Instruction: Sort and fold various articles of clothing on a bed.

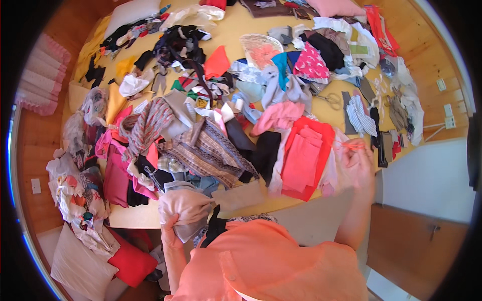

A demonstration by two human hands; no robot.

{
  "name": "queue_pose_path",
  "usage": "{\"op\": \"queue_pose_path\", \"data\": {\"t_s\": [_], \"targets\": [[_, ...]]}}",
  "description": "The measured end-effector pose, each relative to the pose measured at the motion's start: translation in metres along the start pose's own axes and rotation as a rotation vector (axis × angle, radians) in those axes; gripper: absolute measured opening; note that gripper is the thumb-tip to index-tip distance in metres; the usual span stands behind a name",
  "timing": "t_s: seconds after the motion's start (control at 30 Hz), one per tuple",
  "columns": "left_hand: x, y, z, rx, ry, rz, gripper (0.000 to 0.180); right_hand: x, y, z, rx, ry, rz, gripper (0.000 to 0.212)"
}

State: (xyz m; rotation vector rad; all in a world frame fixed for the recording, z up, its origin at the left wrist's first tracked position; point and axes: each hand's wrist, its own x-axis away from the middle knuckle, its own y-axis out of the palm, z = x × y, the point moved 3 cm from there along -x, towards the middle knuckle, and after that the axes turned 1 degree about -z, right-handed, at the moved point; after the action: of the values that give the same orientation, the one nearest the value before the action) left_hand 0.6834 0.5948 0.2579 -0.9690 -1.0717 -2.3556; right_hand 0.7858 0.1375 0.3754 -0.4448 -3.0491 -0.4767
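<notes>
Left hand grasping beige cloth; right hand at orange strand.
Near edge of table (128, 218): left hand (172, 232) grips the lower left side of the beige cloth (186, 204), which bunches in front of the wearer's orange shirt (261, 256). Right hand (357, 163), raised at right, has bent fingers at a thin orange strand (354, 146); blur prevents telling whether they grasp it. Left of this hand: pink cloth (301, 160), lying on red cloth (326, 140). Left of these: patterned cloth (206, 150). Farther: scissors (327, 100). Far edge: white pillow (131, 11), left; pink pillow (336, 7), right.
</notes>
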Motion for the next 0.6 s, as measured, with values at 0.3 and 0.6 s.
{"op": "queue_pose_path", "data": {"t_s": [0.3, 0.6], "targets": [[-0.007, 0.013, -0.003, 0.016, -0.093, -0.008, 0.052, 0.014, -0.019, 0.037, -0.286, 0.159, -0.165, 0.023], [-0.011, 0.024, -0.015, -0.026, -0.117, 0.033, 0.052, 0.014, -0.091, 0.143, -0.429, 0.445, 0.105, 0.017]]}}
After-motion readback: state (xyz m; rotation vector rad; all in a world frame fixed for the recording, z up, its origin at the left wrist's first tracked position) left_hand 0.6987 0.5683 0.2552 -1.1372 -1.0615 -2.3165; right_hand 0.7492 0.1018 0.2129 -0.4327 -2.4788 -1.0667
